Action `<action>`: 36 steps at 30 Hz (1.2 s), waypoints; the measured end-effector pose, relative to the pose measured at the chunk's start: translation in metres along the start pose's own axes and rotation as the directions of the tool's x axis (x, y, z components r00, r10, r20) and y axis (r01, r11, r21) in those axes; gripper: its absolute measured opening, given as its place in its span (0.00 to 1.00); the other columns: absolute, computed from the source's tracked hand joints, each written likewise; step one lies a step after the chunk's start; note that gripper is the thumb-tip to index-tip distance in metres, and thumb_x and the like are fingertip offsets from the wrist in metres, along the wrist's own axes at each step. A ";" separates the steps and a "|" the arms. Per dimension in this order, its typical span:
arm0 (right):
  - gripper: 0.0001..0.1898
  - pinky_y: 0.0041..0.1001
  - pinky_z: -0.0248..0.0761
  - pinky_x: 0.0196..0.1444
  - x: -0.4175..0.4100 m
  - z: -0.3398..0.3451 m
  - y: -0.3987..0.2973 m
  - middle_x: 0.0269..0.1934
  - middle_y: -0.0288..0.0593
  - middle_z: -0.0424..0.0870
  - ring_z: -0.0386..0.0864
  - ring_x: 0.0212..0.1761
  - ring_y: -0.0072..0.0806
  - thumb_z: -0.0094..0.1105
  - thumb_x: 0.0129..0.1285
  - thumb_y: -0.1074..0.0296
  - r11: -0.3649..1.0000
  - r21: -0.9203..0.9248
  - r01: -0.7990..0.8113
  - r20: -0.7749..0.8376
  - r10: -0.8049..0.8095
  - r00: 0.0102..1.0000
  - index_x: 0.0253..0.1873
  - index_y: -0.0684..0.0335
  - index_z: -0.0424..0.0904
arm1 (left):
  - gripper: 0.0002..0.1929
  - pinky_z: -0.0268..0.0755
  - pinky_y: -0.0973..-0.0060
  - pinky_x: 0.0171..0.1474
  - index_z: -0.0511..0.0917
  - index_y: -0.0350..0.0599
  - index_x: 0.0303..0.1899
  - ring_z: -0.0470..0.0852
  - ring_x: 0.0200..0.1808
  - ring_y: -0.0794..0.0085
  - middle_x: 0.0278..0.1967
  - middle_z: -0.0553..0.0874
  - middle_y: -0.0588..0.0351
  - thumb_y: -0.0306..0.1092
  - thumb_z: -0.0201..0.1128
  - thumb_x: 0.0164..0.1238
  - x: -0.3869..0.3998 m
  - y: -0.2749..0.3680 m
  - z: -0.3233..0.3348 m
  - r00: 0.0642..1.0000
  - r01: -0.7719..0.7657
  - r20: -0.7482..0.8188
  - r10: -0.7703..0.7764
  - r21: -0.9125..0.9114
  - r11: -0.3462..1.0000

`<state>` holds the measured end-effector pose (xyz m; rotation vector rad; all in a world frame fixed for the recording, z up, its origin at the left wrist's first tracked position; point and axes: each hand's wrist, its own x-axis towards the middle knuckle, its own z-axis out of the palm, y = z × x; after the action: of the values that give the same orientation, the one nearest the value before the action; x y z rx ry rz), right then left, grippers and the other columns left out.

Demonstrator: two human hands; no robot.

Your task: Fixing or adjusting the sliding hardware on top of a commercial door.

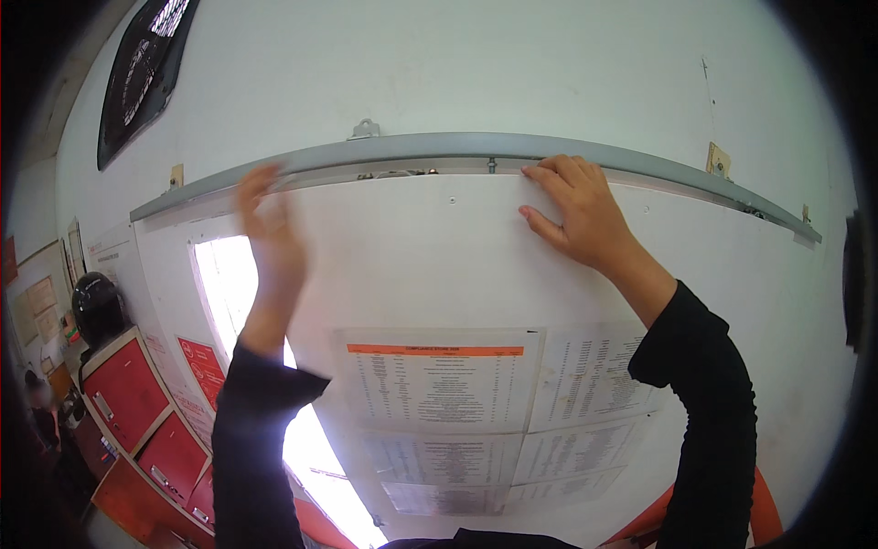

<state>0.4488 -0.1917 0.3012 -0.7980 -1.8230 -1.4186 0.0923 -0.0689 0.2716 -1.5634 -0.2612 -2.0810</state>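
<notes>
A white sliding door panel [411, 261] hangs below a long grey metal rail [439, 144] fixed to the wall. My right hand [576, 206] rests its fingers on the panel's top edge, thumb against its face, beside a hanging bolt [492, 165]. My left hand [271, 226], blurred by motion, is raised near the rail to the left, fingers apart, with no object seen in it. Roller hardware [394, 174] shows in the gap between rail and panel. Printed sheets [439, 384] are fixed to the panel lower down.
Red lockers [127, 391] stand at the left with a black helmet [98, 305] on top. Bright light comes through a doorway opening [315, 453] left of the panel. A person [51, 418] is at the far left. A dark framed object [140, 79] hangs on the wall.
</notes>
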 end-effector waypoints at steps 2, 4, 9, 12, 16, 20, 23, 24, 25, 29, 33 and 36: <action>0.22 0.38 0.65 0.55 -0.011 0.004 0.007 0.46 0.46 0.79 0.75 0.50 0.40 0.67 0.61 0.58 1.000 0.031 0.002 -0.068 0.000 0.998 0.56 0.66 0.80 | 0.19 0.69 0.65 0.66 0.71 0.35 0.63 0.76 0.62 0.63 0.60 0.77 0.47 0.38 0.52 0.81 -0.057 -0.063 -0.059 0.929 0.349 -0.113 -0.353 -0.053 0.936; 0.22 0.37 0.65 0.55 -0.023 0.005 0.015 0.46 0.46 0.79 0.74 0.50 0.40 0.67 0.61 0.57 0.999 0.015 -0.029 -0.073 0.030 0.997 0.55 0.66 0.80 | 0.27 0.55 0.62 0.75 0.65 0.35 0.67 0.66 0.72 0.60 0.66 0.71 0.44 0.50 0.42 0.84 -0.138 -0.094 -0.094 0.575 0.817 0.002 -0.818 -0.060 0.574; 0.21 0.36 0.64 0.53 -0.007 0.016 0.002 0.43 0.44 0.79 0.74 0.48 0.38 0.66 0.61 0.56 0.989 0.109 -0.103 -0.140 0.118 0.983 0.52 0.67 0.82 | 0.21 0.80 0.62 0.50 0.78 0.32 0.56 0.86 0.46 0.55 0.49 0.85 0.43 0.40 0.44 0.81 -0.268 -0.169 -0.194 0.031 0.980 0.116 -0.993 -0.201 0.007; 0.20 0.35 0.64 0.51 -0.013 0.018 0.006 0.41 0.43 0.78 0.74 0.45 0.37 0.67 0.61 0.55 0.987 0.063 -0.148 -0.155 0.157 0.975 0.48 0.66 0.83 | 0.20 0.80 0.62 0.50 0.77 0.31 0.56 0.85 0.47 0.55 0.49 0.85 0.42 0.38 0.47 0.79 -0.315 -0.116 -0.131 -0.012 0.978 0.365 -0.931 -0.191 -0.088; 0.19 0.35 0.64 0.49 -0.009 0.010 0.000 0.39 0.41 0.78 0.73 0.43 0.36 0.67 0.60 0.55 0.984 0.089 -0.154 -0.177 0.167 0.970 0.46 0.66 0.83 | 0.19 0.80 0.62 0.52 0.76 0.28 0.57 0.85 0.49 0.55 0.51 0.84 0.41 0.33 0.52 0.73 -0.330 -0.080 -0.148 0.000 0.980 0.531 -0.848 -0.168 -0.105; 0.20 0.34 0.64 0.49 -0.014 -0.005 -0.002 0.38 0.41 0.78 0.73 0.42 0.36 0.68 0.58 0.54 0.985 0.091 -0.146 -0.195 0.162 0.967 0.46 0.65 0.84 | 0.20 0.79 0.63 0.53 0.75 0.28 0.58 0.85 0.50 0.57 0.51 0.84 0.42 0.35 0.52 0.73 -0.281 -0.017 -0.142 0.022 0.961 0.425 -0.905 -0.259 -0.098; 0.20 0.34 0.64 0.48 -0.012 -0.005 -0.003 0.38 0.42 0.78 0.73 0.42 0.36 0.68 0.58 0.54 0.984 0.094 -0.154 -0.170 0.168 0.971 0.46 0.65 0.83 | 0.17 0.81 0.67 0.44 0.76 0.26 0.52 0.85 0.43 0.61 0.44 0.84 0.44 0.31 0.52 0.72 -0.268 -0.004 -0.138 0.036 0.950 0.401 -0.915 -0.297 -0.093; 0.20 0.34 0.64 0.48 -0.010 -0.006 -0.002 0.38 0.42 0.78 0.73 0.42 0.36 0.68 0.58 0.54 0.985 0.089 -0.148 -0.177 0.161 0.971 0.46 0.65 0.83 | 0.17 0.81 0.67 0.44 0.76 0.26 0.52 0.85 0.43 0.61 0.44 0.84 0.44 0.31 0.52 0.72 -0.269 -0.007 -0.139 0.044 0.948 0.402 -0.915 -0.305 -0.088; 0.20 0.34 0.64 0.48 -0.011 -0.007 -0.003 0.39 0.43 0.78 0.73 0.42 0.36 0.68 0.58 0.54 0.986 0.084 -0.143 -0.174 0.156 0.972 0.47 0.66 0.83 | 0.16 0.81 0.68 0.44 0.77 0.27 0.52 0.85 0.43 0.62 0.44 0.84 0.44 0.32 0.53 0.72 -0.275 -0.012 -0.142 0.042 0.951 0.368 -0.929 -0.301 -0.077; 0.19 0.35 0.65 0.48 -0.013 -0.013 -0.002 0.39 0.45 0.78 0.73 0.42 0.38 0.67 0.59 0.55 0.985 0.122 -0.126 -0.155 0.144 0.977 0.47 0.67 0.83 | 0.16 0.80 0.71 0.42 0.77 0.28 0.51 0.85 0.41 0.66 0.44 0.84 0.46 0.34 0.54 0.73 -0.281 -0.012 -0.140 0.061 0.939 0.377 -0.924 -0.335 -0.074; 0.19 0.35 0.65 0.48 -0.002 -0.023 -0.001 0.40 0.46 0.78 0.74 0.43 0.39 0.66 0.61 0.55 0.982 0.130 -0.138 -0.059 0.146 0.987 0.47 0.67 0.83 | 0.16 0.79 0.72 0.40 0.78 0.29 0.51 0.84 0.38 0.67 0.42 0.84 0.46 0.34 0.55 0.73 -0.294 -0.025 -0.148 0.033 0.940 0.417 -0.908 -0.321 -0.113; 0.18 0.35 0.66 0.49 0.025 -0.025 0.007 0.40 0.46 0.78 0.74 0.44 0.39 0.66 0.61 0.56 0.988 0.114 -0.105 -0.072 0.113 0.991 0.47 0.65 0.83 | 0.16 0.78 0.72 0.46 0.76 0.31 0.53 0.82 0.45 0.67 0.47 0.83 0.47 0.36 0.53 0.76 -0.309 -0.062 -0.163 0.018 0.992 0.554 -0.833 -0.111 -0.052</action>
<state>0.4435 -0.2136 0.3294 -0.7640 -1.7546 -1.2513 -0.0143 -0.0010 -0.0599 -2.4864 -1.5134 -3.0385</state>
